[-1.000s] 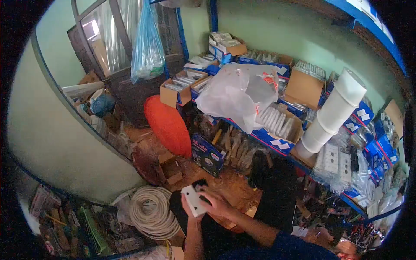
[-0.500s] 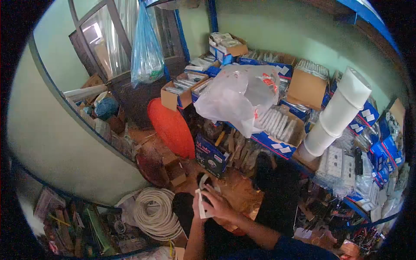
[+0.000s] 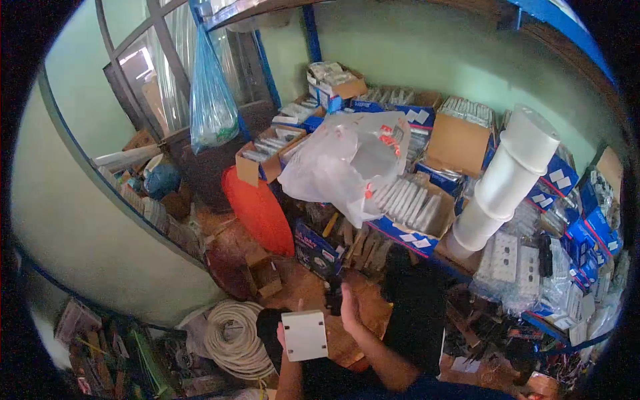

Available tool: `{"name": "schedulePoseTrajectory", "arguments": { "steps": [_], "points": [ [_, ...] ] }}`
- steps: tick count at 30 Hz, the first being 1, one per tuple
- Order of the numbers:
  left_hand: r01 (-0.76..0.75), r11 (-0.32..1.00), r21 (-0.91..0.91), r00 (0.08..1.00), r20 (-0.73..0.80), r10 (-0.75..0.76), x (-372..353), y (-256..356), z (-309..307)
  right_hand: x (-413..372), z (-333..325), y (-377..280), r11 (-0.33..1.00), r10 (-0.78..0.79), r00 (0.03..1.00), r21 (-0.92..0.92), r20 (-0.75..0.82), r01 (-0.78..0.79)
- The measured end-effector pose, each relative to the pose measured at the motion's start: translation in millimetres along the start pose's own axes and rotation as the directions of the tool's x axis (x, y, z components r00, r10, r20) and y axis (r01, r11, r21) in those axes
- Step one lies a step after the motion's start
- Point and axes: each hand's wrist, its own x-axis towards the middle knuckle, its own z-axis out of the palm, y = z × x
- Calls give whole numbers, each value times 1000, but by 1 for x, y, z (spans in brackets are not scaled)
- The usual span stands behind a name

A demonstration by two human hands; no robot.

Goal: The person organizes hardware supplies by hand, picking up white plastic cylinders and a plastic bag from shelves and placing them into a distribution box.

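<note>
A white square box-like piece (image 3: 305,335) faces up toward me, with a small dark slot near each corner. My left hand (image 3: 282,337) grips it along its left edge, most of the fingers hidden behind it. To the right of the piece, apart from it, my right hand (image 3: 350,310) has its fingers stretched out and seems to hold nothing. A dark object (image 3: 333,297) shows just left of the right hand; its kind cannot be made out. My dark-clothed legs (image 3: 417,300) lie under and beside the hands.
A coil of white cable (image 3: 237,340) lies at the left. Ahead, a shelf carries blue cartons (image 3: 407,240) of wrapped white parts, a plastic bag (image 3: 327,167) and a stack of white cylinders (image 3: 503,180). A red round object (image 3: 259,210) leans near a dark blue box (image 3: 317,252).
The white piece has turned from edge-on to flat face toward me. My right hand has come off it and moved right, fingers extended. The camera view has shifted slightly.
</note>
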Motion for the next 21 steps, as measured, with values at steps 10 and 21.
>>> {"name": "schedulePoseTrajectory", "arguments": {
  "steps": [10, 21],
  "points": [
    [-10, 978, 207, 992, -125, 36, -18, 13, -3, -38, 18, -8, 961, 45, 840, -252, 541, 110],
    [400, 329, 855, 753, -511, 414, -30, 11, -13, -74, 13, -4, 805, 452, 674, 59, 584, -590]
  ]
}}
